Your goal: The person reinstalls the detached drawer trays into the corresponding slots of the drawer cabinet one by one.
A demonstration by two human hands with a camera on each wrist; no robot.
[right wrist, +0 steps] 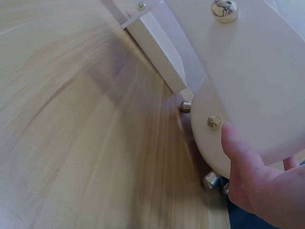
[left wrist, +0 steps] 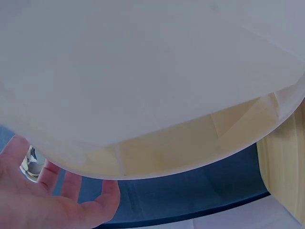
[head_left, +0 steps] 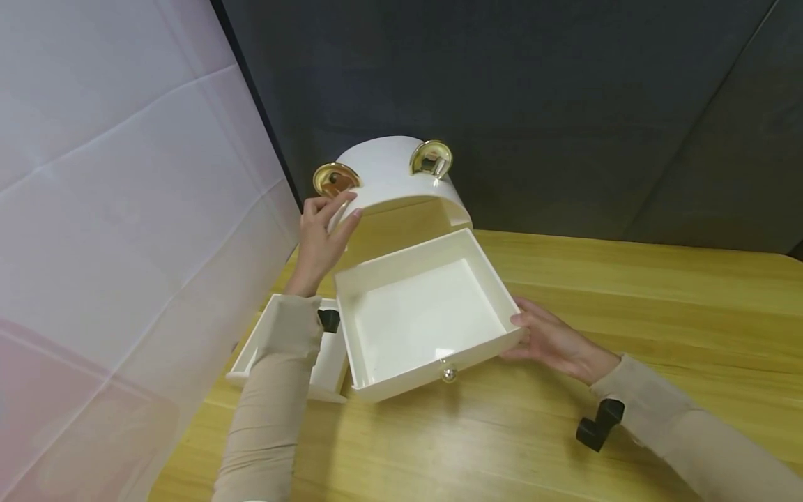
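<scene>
Cream plastic is most of what I see: a round-topped cabinet [head_left: 392,178] stands at centre frame, at the back edge of the wooden table [head_left: 627,307], with two gold discs [head_left: 431,159] on its top; its drawer [head_left: 426,317] is pulled out toward the lower centre, with a small round knob [head_left: 449,374] on the front; my left hand [head_left: 320,233] rests on the cabinet's upper left edge, fingers curled lightly over the rim beside the left disc; my right hand [head_left: 552,341] lies with fingers straight against the drawer's right front corner, gripping nothing; a second drawer [head_left: 285,352] lies on the table at lower left, partly behind my left sleeve [head_left: 270,404]; grey backdrop [head_left: 564,104] fills the upper right
</scene>
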